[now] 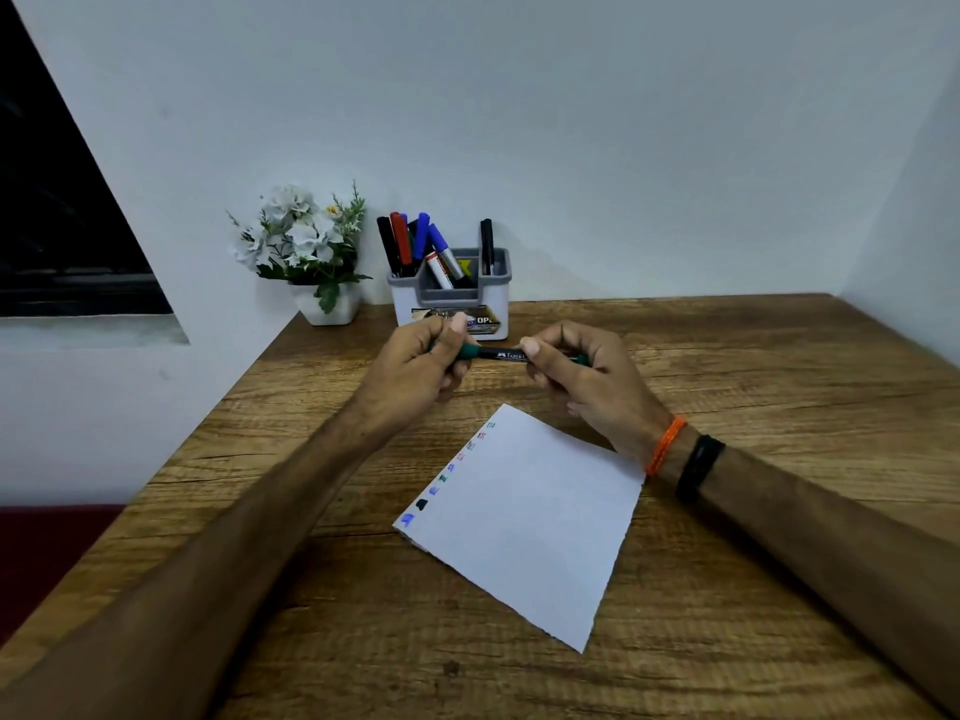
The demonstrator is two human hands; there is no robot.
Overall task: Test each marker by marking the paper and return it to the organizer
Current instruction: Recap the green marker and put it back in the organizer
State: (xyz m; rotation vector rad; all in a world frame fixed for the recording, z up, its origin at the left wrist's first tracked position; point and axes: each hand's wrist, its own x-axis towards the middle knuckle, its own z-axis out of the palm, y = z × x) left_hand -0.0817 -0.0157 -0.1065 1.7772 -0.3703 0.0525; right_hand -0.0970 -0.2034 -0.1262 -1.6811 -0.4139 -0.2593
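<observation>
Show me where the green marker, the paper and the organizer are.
green marker point(501, 354), head view, on its black barrel between the hands.
paper point(530, 522), head view, on its blank middle.
organizer point(402, 304), head view, on its front wall.

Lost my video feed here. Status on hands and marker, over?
Left hand and right hand both grip green marker, level above table. Paper has marks down left edge. Organizer path unobstructed.
</observation>
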